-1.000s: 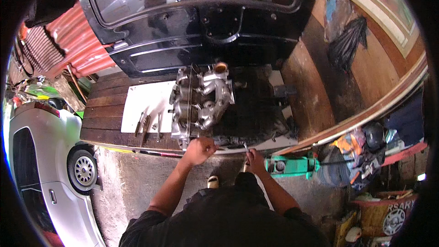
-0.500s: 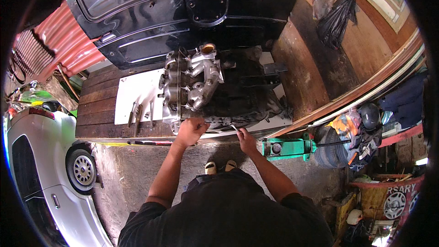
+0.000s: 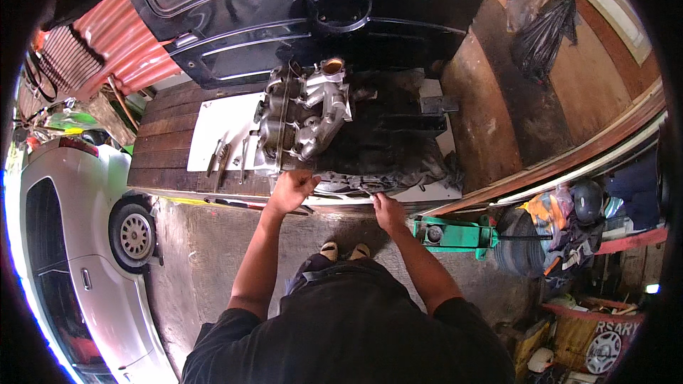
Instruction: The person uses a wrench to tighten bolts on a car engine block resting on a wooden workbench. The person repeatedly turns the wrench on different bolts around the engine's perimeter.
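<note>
Daylit concrete floor (image 3: 206, 256), red corrugated sheet (image 3: 121, 43), wooden wall (image 3: 583, 85).

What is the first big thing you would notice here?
A grey metal engine part lies in the middle on a wooden workbench. The person's left hand rests at its near edge, and the right hand touches the dark greasy piece beside it. A black car door leans behind the bench, and a silver car stands at the left.

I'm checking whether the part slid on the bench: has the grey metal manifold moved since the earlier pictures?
No. The manifold lies at the same spot beside the wrenches on the white sheet; only the camera shifted.
</note>
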Demonstrator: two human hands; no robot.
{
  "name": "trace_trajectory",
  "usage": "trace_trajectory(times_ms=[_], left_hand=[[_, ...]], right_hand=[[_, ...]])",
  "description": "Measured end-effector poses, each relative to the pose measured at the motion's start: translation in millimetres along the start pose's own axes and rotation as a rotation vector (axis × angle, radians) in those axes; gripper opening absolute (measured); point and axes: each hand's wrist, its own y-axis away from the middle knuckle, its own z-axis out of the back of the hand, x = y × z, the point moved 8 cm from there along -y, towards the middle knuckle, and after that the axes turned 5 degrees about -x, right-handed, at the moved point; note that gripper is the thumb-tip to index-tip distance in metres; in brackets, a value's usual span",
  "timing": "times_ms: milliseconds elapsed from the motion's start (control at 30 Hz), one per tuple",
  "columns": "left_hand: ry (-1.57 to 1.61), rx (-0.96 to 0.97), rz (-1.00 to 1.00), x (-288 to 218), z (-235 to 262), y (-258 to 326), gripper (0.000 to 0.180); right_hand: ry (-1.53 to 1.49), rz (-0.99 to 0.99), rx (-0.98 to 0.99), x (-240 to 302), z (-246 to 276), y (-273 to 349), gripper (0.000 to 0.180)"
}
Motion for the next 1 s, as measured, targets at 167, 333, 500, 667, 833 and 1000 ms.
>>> trace_trajectory(times_ms=[167, 333, 500, 667, 833, 1000], left_hand=[[-0.150, 0.015, -0.033, 10.8, -1.8, -0.4, 0.034], [-0.243, 0.063, -0.037, 2.8, -1.9, -4.5, 0.032], [-0.205, 0.053, -0.136, -3.8, 0.3, -0.3, 0.031], [-0.168, 0.080, -0.072, -2.0, -2.5, -1.7, 0.036], [-0.146, 0.056, -0.160, -3.5, -2.9, 0.1, 0.033], [-0.162, 0.013, -0.282, -15.4, 1.9, 1.0, 0.028]], right_hand=[[0.208, 0.170, -0.004, 21.0, 37.6, -15.2, 0.026], [0.293, 0.346, 0.114, 48.5, 61.7, -23.7, 0.019], [0.416, 0.445, 0.228, 104.2, 75.1, -33.5, 0.012], [0.327, 0.281, 0.267, 105.3, 78.1, -27.4, 0.018], [-0.122, -0.067, 0.220, 28.6, 53.6, 3.3, 0.022], [-0.279, -0.129, 0.116, -3.4, 19.7, 18.7, 0.026]])
